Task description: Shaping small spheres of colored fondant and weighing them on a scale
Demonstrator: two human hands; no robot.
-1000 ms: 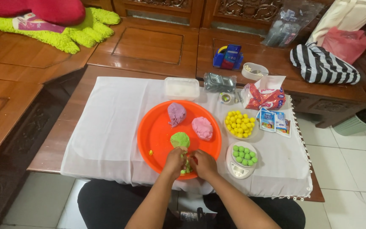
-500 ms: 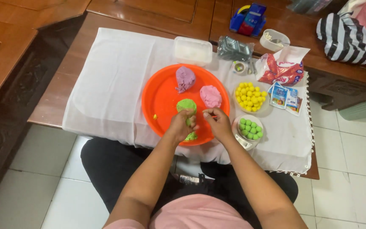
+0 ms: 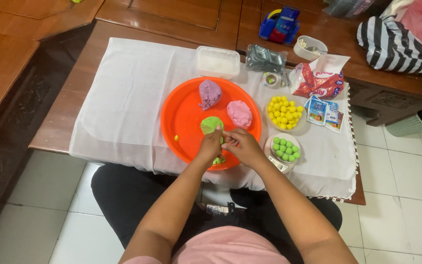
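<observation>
**On the orange tray: both hands pinching green dough**

At the near edge of the round orange tray (image 3: 181, 117), the left hand (image 3: 210, 146) and right hand (image 3: 242, 145) meet, fingertips closed together on a small piece of the soft, matte green dough (image 3: 210, 125). The lump itself sits just beyond them, rough where pulled. A purple lump (image 3: 209, 93) and a pink lump (image 3: 240, 113) lie farther back. Right of the tray, smooth yellow balls (image 3: 284, 108) and green balls (image 3: 285, 150) fill two shallow dishes on the white cloth (image 3: 123, 98) covering the wooden bench (image 3: 59, 122).
</observation>
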